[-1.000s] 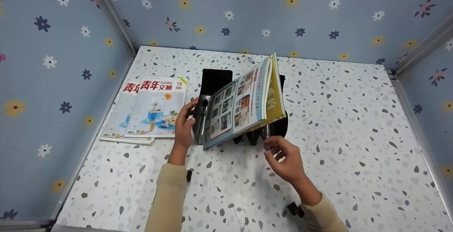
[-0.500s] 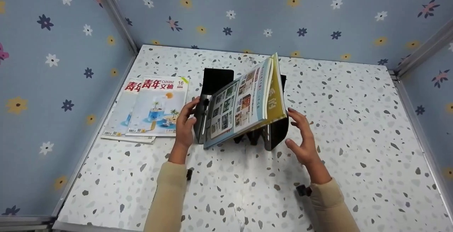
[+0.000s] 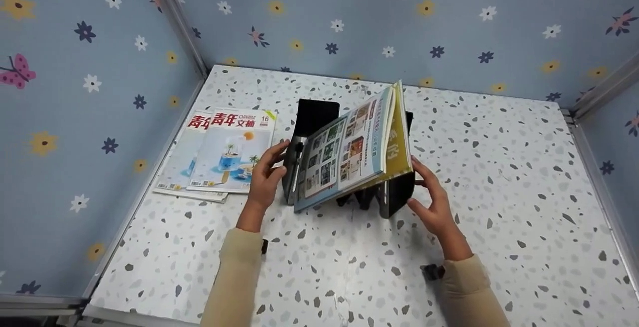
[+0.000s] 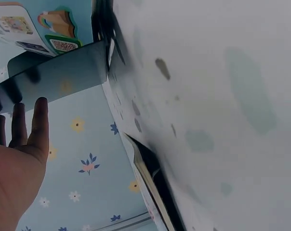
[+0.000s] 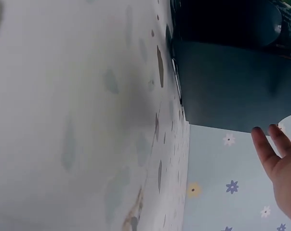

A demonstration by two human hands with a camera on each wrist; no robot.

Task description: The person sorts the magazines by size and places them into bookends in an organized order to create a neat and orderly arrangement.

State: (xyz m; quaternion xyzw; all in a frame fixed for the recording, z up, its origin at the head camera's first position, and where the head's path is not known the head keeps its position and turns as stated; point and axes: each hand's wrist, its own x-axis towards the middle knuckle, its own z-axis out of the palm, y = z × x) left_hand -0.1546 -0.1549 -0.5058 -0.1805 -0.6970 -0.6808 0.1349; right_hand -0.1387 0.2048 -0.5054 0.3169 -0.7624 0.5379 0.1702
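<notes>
A white speckled bench [image 3: 519, 187] meets flowered blue walls [image 3: 409, 30] at the back and both sides. Two overlapping 青年文摘 magazines [image 3: 232, 155] lie toward its left edge; bare bench stretches rightward past the right hand [image 3: 437, 209]. Between the hands, a black book rack [image 3: 399, 197] contains slanting books [image 3: 344, 147]. The left hand [image 3: 264, 177] and right hand stand apart, fingers extended at its side panels; contact is hard to tell.

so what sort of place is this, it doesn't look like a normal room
Probably a small booth or partitioned workstation: a speckled white tabletop sits within flower-patterned panels at the back, left and right, with metal strips at the corners. What lies beyond is out of view.
</notes>
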